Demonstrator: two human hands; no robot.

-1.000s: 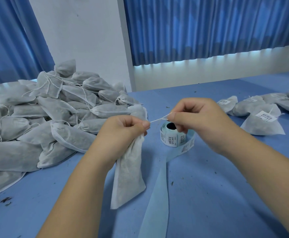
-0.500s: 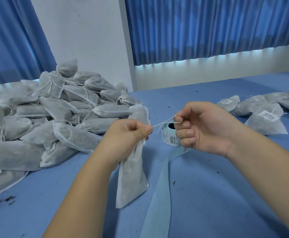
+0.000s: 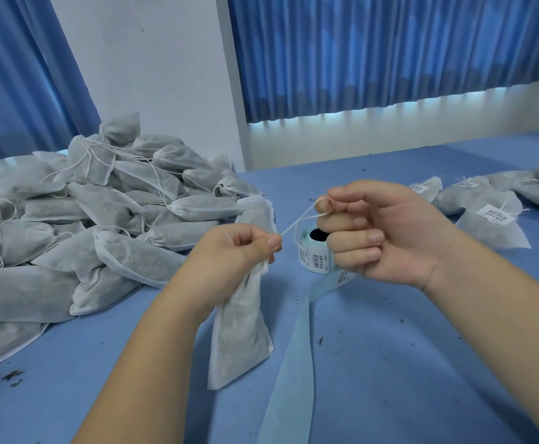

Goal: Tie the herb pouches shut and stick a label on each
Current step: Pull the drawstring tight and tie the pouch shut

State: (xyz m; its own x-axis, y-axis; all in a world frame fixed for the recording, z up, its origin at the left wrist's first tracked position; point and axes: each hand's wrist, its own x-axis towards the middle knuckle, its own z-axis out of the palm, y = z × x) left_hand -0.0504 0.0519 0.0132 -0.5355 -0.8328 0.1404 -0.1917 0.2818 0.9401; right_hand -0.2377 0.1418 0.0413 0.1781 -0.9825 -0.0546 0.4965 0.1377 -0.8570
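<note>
One soft, light pouch [image 3: 239,331]: your left hand [image 3: 229,254] pinches its gathered neck, your right hand [image 3: 377,229] pinches the drawstring [image 3: 297,223].

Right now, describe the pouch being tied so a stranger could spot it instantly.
On the blue table, look between the big pouch heap and the label roll. The herb pouch is held there by the left grip; it alone is upright, its drawstring pulled taut.

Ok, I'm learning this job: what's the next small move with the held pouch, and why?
Probably draw the string taut with the right hand to finish the tie: the left hand pinches the pouch neck, the string loops at the right hand, and the pouch shows no label.
</note>
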